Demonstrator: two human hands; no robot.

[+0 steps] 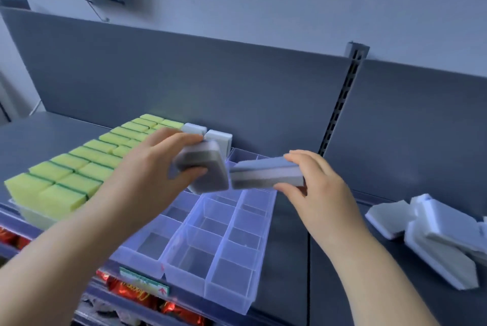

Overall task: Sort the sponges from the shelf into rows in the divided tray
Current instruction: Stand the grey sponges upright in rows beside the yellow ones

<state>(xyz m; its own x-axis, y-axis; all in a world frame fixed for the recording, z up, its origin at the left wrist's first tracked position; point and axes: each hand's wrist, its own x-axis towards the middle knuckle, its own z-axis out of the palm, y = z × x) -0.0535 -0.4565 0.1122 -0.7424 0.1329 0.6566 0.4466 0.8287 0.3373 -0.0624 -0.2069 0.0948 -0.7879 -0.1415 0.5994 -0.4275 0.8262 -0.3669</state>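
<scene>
Head cam: grey sponge [208, 167] in curled L fingers [181, 138], second sponge [263, 175] between R fingers [303, 158] & thumb, over tray [208, 283]

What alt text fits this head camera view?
The left hand holds one grey-and-white rectangular sponge, the right hand another sponge, above a clear plastic divided tray on a grey shelf. Yellow-green sponges fill rows at left; white sponges lie at right.

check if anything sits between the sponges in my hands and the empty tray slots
Nothing visible does. The left sponge and right sponge hang over bare compartments of the tray; two white sponges stand only at the far end.
</scene>
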